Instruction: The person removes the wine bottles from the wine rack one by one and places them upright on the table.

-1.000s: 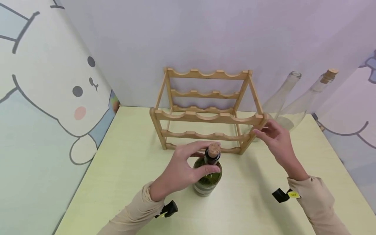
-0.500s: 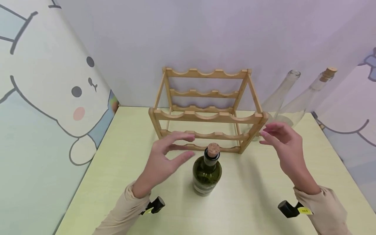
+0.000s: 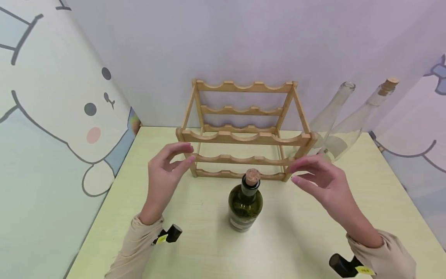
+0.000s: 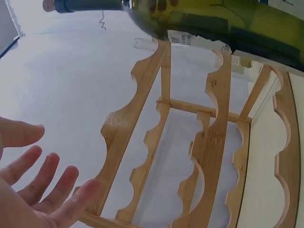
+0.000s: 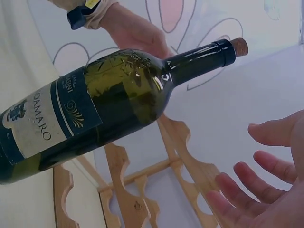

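Note:
A green wine bottle point(image 3: 245, 205) with a cork in its neck stands upright on the table, in front of a wooden wine rack point(image 3: 244, 159). Its label shows in the right wrist view, where the bottle point(image 5: 121, 92) appears slanted. My left hand point(image 3: 163, 176) hovers by the rack's front left corner, thumb and fingers apart, holding nothing. On the other side my right hand point(image 3: 322, 184) is in the air near the rack's front right corner, its fingers loosely bent and apart from the thumb. Neither hand touches the bottle.
Two clear glass bottles stand behind the rack's right side: an uncorked bottle point(image 3: 331, 112) and a corked bottle point(image 3: 362, 120). A pale wall point(image 3: 244, 38) rises behind the rack, and printed side walls flank the table point(image 3: 209, 248).
My left hand has let go of the green bottle's neck and moved left. My right hand has left the rack's right corner and come slightly nearer. Bottle and rack stay in place.

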`<state>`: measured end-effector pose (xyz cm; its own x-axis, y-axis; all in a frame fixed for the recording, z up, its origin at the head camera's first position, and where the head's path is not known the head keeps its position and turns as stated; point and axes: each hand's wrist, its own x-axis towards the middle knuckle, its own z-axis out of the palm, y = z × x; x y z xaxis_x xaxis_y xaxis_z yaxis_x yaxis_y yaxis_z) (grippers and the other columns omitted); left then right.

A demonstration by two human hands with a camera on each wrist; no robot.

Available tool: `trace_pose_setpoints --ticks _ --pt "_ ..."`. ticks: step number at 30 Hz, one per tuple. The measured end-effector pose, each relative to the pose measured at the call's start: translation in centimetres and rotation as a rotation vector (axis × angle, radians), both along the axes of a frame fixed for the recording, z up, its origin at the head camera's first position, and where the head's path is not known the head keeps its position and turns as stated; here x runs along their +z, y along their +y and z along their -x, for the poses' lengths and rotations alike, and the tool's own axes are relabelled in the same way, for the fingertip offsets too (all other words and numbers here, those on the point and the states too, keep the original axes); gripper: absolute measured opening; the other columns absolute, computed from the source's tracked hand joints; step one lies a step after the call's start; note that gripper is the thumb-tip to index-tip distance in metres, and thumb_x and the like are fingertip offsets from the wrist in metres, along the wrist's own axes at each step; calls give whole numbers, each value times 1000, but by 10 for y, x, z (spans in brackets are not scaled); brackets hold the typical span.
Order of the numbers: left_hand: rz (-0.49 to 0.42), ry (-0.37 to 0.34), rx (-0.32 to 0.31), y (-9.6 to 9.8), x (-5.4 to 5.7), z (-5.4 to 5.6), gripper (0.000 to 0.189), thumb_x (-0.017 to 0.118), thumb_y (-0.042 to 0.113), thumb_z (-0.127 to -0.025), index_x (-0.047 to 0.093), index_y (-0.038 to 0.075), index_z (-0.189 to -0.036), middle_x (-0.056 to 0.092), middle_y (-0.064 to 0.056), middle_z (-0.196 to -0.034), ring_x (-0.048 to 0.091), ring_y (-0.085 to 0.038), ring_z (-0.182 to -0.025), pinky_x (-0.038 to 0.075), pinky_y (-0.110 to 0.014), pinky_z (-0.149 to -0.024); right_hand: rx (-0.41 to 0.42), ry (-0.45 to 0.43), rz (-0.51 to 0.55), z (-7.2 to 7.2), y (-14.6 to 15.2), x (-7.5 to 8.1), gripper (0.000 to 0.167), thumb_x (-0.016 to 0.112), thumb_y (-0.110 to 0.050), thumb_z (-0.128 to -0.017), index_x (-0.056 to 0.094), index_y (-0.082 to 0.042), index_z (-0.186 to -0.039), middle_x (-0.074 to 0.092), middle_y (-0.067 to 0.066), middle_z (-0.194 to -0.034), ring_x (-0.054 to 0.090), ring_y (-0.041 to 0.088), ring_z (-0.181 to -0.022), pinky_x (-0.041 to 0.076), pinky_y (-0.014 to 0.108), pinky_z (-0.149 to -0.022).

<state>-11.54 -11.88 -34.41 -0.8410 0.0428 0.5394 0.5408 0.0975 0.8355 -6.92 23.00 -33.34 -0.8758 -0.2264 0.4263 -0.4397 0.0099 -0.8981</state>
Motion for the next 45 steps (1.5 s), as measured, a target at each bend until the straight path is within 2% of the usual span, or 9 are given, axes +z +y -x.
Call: trace_pose_setpoints --ticks 9,18,22,27,31,34,38,41,45 --pt "-65 -48 83 -16 -6 9 31 68 -3 -84 61 -6 -114 59 -24 -109 58 -27 -104 54 -27 -80 123 133 -65 -3 -19 3 42 62 26 -74 55 13 -113 57 26 -111 60 25 -102 52 34 -86" --pt "-65 -72 181 -22 -8 21 33 69 2 -85 60 -2 -116 59 -14 -112 57 -23 -105 53 -25 -83 137 150 -140 -4 -33 1 50 68 21 -73 54 8 -119 56 23 -116 59 28 -104 51 33 -88" --pt "-58 -77 185 -23 -12 29 37 70 4 -85 57 -2 -119 58 -14 -115 56 -23 -107 52 -25 -84 131 109 -200 -5 -38 0 54 71 16 -74 54 2 -123 57 15 -119 58 26 -107 51 34 -89" --pt "-56 -87 178 -23 -19 44 41 70 5 -85 56 1 -122 57 -12 -117 55 -27 -108 53 -24 -81 114 47 -291 -8 -47 -3 59 75 7 -76 51 -7 -128 57 5 -123 57 17 -110 49 34 -92" --pt "-44 -98 139 -22 -26 57 42 68 8 -87 53 3 -126 57 -9 -116 55 -21 -107 52 -24 -81 130 46 -307 -9 -58 -5 61 76 0 -77 50 -12 -130 58 1 -123 57 17 -111 47 32 -95" --pt "-28 -108 97 -22 -29 62 41 64 6 -90 52 6 -129 55 -9 -116 57 -18 -103 52 -22 -82 176 49 -299 -8 -67 -6 56 75 -3 -80 50 -13 -129 59 0 -123 56 19 -114 43 31 -98" --pt "31 -71 65 -19 -26 59 42 58 -1 -91 49 2 -132 55 -16 -113 59 -18 -96 52 -20 -79 213 92 -261 -6 -78 -10 46 71 1 -82 54 -11 -123 61 2 -118 57 22 -111 43 30 -97" --pt "97 -11 75 -16 -21 55 43 58 -4 -91 47 -1 -132 55 -21 -108 59 -20 -92 52 -20 -77 202 152 -216 -4 -83 -14 43 70 9 -80 56 -8 -117 64 5 -109 60 22 -104 46 29 -92" --pt "168 73 106 -15 -20 56 46 58 -7 -89 45 -3 -133 55 -23 -102 58 -22 -88 52 -20 -74 198 196 -162 -1 -86 -18 44 68 16 -76 58 -3 -114 64 6 -103 61 21 -98 48 29 -89"
